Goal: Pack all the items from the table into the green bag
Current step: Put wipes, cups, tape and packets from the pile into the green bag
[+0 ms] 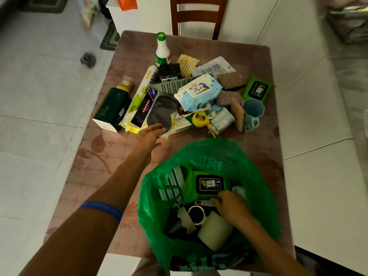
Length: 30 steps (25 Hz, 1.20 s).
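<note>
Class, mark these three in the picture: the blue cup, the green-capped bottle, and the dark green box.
blue cup [252, 111]: head view, on its outer wall.
green-capped bottle [163, 51]: head view, on its white shoulder.
dark green box [111, 108]: head view, on its top face.

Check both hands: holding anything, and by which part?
Left hand holds nothing; its straight fingers reach the near edge of the grey oval pad. Right hand is inside the green bag, fingers curled by the green wipes pack; a hold cannot be told.
</note>
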Each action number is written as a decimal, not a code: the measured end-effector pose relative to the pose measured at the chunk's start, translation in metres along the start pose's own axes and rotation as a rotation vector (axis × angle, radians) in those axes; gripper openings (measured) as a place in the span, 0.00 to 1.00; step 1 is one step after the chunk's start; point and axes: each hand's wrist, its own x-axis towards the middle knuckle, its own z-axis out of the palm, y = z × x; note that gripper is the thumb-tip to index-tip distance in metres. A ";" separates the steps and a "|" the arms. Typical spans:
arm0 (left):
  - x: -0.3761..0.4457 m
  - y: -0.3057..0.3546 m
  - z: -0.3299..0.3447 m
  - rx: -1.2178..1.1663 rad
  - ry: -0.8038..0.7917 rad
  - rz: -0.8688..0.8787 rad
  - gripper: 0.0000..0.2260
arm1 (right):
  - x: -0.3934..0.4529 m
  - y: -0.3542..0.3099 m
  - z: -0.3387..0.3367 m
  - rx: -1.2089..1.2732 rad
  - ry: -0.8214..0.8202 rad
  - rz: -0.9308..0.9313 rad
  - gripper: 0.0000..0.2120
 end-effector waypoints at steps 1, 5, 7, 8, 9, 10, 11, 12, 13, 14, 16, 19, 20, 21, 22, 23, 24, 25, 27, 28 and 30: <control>-0.004 0.003 -0.001 -0.012 0.034 0.062 0.13 | -0.004 -0.001 -0.008 0.103 0.105 -0.025 0.19; -0.078 -0.001 -0.011 0.003 -0.053 0.392 0.11 | -0.015 -0.026 -0.070 1.202 0.003 -0.050 0.08; -0.122 -0.019 -0.015 0.123 -0.267 0.393 0.12 | -0.006 -0.039 -0.084 1.465 -0.155 -0.072 0.14; -0.134 -0.030 -0.014 0.201 -0.402 0.352 0.13 | 0.000 -0.044 -0.085 1.524 -0.148 -0.060 0.18; -0.139 -0.042 -0.014 0.339 -0.515 0.301 0.12 | 0.006 -0.047 -0.082 1.529 -0.074 0.009 0.20; -0.135 -0.052 -0.013 0.589 -0.573 0.292 0.10 | 0.009 -0.045 -0.077 1.467 0.053 0.113 0.19; -0.128 -0.060 -0.014 1.019 -0.537 0.380 0.11 | 0.010 -0.039 -0.070 1.305 0.203 0.191 0.15; -0.123 -0.068 -0.018 1.468 -0.427 0.435 0.15 | 0.007 -0.032 -0.062 1.039 0.328 0.221 0.13; -0.119 -0.073 -0.023 1.759 -0.314 0.458 0.21 | 0.002 -0.026 -0.050 0.785 0.383 0.200 0.13; -0.115 -0.078 -0.029 1.889 -0.238 0.434 0.28 | -0.003 -0.024 -0.037 0.640 0.379 0.182 0.15; -0.111 -0.082 -0.036 1.899 -0.208 0.397 0.37 | -0.008 -0.034 -0.016 0.904 0.215 0.234 0.16; -0.111 -0.082 -0.046 1.716 -0.150 0.636 0.33 | 0.002 -0.064 0.007 1.414 0.004 0.375 0.16; -0.110 -0.082 -0.048 1.551 -0.121 0.770 0.24 | 0.005 -0.071 0.012 1.526 -0.037 0.423 0.16; -0.110 -0.079 -0.049 1.356 -0.106 0.862 0.15 | 0.007 -0.076 0.015 1.623 -0.085 0.450 0.16; -0.109 -0.071 -0.049 1.181 -0.091 0.911 0.10 | 0.007 -0.077 0.015 1.716 -0.137 0.463 0.15; -0.103 -0.060 -0.047 1.065 -0.058 0.932 0.09 | 0.004 -0.075 0.013 1.785 -0.163 0.465 0.15; -0.093 -0.046 -0.045 0.995 -0.012 0.930 0.09 | 0.001 -0.070 0.010 1.849 -0.150 0.470 0.14; -0.080 -0.030 -0.041 0.955 0.045 0.917 0.08 | -0.002 -0.063 0.005 1.908 -0.109 0.479 0.12; -0.047 -0.004 -0.037 0.938 0.130 0.864 0.08 | -0.005 -0.053 0.000 2.000 0.000 0.511 0.09; -0.032 0.005 -0.035 0.959 0.134 0.833 0.10 | -0.008 -0.050 -0.001 2.018 0.036 0.525 0.08; -0.008 0.010 -0.033 1.030 0.072 0.785 0.13 | -0.016 -0.055 -0.001 1.991 0.078 0.515 0.06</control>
